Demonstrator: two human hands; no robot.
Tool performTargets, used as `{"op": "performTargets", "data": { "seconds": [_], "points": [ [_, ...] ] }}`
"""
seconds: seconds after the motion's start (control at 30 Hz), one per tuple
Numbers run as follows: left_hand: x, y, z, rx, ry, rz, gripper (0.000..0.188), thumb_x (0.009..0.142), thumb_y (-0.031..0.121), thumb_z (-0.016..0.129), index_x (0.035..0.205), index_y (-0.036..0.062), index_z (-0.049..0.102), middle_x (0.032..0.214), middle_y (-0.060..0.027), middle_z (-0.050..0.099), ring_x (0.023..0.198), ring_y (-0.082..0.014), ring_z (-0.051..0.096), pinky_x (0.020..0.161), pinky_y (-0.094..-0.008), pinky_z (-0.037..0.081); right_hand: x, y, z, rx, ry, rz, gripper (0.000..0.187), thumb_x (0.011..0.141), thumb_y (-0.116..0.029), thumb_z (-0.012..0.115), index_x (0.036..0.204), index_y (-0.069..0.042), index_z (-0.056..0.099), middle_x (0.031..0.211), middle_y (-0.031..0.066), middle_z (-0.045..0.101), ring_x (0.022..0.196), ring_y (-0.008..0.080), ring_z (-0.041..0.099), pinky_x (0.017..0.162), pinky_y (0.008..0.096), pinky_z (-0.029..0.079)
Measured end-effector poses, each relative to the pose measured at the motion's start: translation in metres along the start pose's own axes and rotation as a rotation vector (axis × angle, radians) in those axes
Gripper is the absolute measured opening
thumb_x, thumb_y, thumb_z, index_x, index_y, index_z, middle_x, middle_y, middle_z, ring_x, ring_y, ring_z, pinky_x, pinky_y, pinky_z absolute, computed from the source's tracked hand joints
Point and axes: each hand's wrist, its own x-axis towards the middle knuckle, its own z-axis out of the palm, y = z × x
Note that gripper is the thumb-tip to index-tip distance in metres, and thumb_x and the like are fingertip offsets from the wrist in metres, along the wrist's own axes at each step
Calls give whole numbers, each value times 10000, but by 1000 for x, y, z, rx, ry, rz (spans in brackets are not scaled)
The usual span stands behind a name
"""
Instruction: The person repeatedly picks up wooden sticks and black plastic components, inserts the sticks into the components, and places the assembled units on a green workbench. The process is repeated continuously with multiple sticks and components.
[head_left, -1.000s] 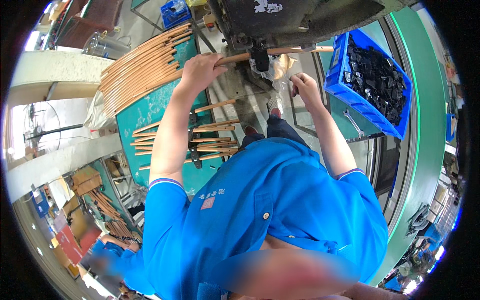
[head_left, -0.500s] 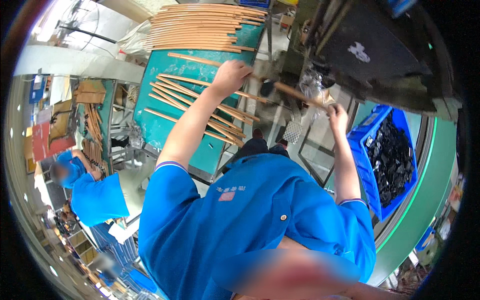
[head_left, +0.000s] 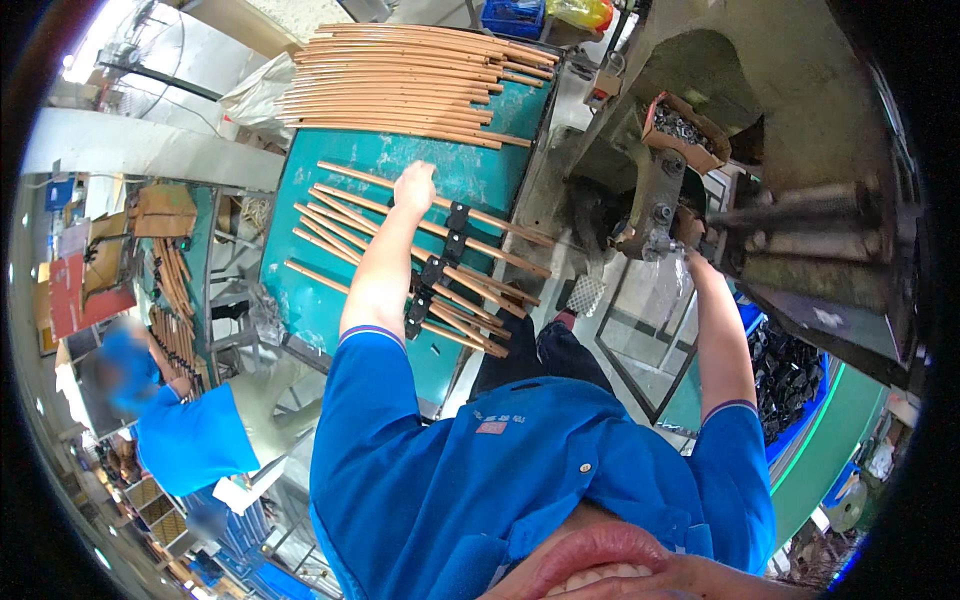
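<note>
My left hand (head_left: 415,187) is closed around a wooden rod (head_left: 352,174) at the far edge of a loose group on the green table (head_left: 305,330). A black bracket (head_left: 457,216) sits on this rod, to the right of my hand. Several other rods lie nearer me, fanned out, with black brackets (head_left: 432,270) across them in a slanting row. My right arm reaches into a metal machine (head_left: 660,195) at the right. My right hand (head_left: 692,245) is beside its press head, fingers mostly hidden behind the metal parts.
A row of plain rods (head_left: 390,85) lies at the table's far end. A small box of metal parts (head_left: 685,130) stands on the machine. At right is a blue bin (head_left: 824,385) of black pieces. Another person (head_left: 195,425) in blue works at far left.
The rod that both my hands held in the air is down at the table under my left hand. My right hand has let go of it and moved in by the machine.
</note>
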Motion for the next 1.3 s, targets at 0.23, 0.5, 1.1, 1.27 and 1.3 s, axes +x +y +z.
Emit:
{"op": "performTargets", "data": {
  "seconds": [0.23,0.5,1.1,1.27,1.3],
  "points": [
    [72,3,7,317,347,229,193,876,140,504,1020,62,607,1057,-133,578,1043,-298,543,933,-447,434,34,-15,-3,81,174,-19,215,811,-149,602,1002,-91,679,1012,171,670,862,394,645,734,494,523],
    [66,19,-4,196,287,553,117,871,165,539,925,135,637,968,-86,575,951,-279,561,824,-444,450,13,30,12,-3,153,125,378,853,-159,571,1221,-82,611,1231,191,605,1137,357,578,943,404,482],
    [-71,216,-120,190,-160,811,221,827,227,682,1009,102,676,775,-106,645,780,-339,631,711,-448,491,-83,-119,-156,1715,-26,152,142,934,-142,613,1005,-42,687,853,58,656,750,153,590,677,327,498],
    [-90,222,-106,249,-231,1002,286,838,349,680,838,73,606,779,-130,621,781,-369,612,668,-453,494,-81,-134,-175,1669,-40,201,236,892,-212,702,976,8,679,752,63,646,640,152,584,582,336,484],
    [-94,244,-103,291,-294,948,292,838,347,681,867,64,613,803,-138,635,813,-377,616,684,-469,494,-72,-128,-161,1761,-58,245,288,885,-235,716,1002,24,667,752,68,650,639,157,591,586,338,487]
  ]
}}
